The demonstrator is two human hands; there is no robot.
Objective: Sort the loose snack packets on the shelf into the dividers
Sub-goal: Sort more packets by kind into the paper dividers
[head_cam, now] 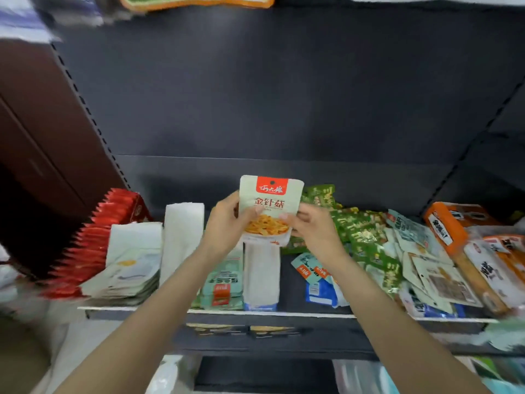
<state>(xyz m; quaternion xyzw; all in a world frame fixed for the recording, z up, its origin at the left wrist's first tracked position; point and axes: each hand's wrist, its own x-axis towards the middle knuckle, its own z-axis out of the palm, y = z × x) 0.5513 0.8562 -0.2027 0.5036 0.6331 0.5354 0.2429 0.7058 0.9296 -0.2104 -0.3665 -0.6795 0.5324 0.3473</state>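
Dark shelf (284, 315) spans the view, pale front lip, dark back panel behind; loose heap of green packets (366, 237) and pale packets (437, 280) covers the right half, spilling to the front edge; orange-and-white packets (466, 245) lie at the right end; row of red packets (93, 237) stands on edge at the left end, running from back to front; stack of pale green packets (133, 265) just beside it, leaning; white divider (181, 240) upright between that stack and the middle; second white divider (261, 274) right of centre, running to the front edge; mint packets with red labels (224, 282) filed between the two dividers; blue-and-white packets (321, 288) lie flat just right of the second divider, near the front edge; mushroom snack packet (270, 209), pale green with a red top band, held upright above the middle of the shelf, over the second divider's back end; left hand (224, 223) grips its left edge, thumb on the front; right hand (312, 226) pinches its lower right edge, thumb on the front.
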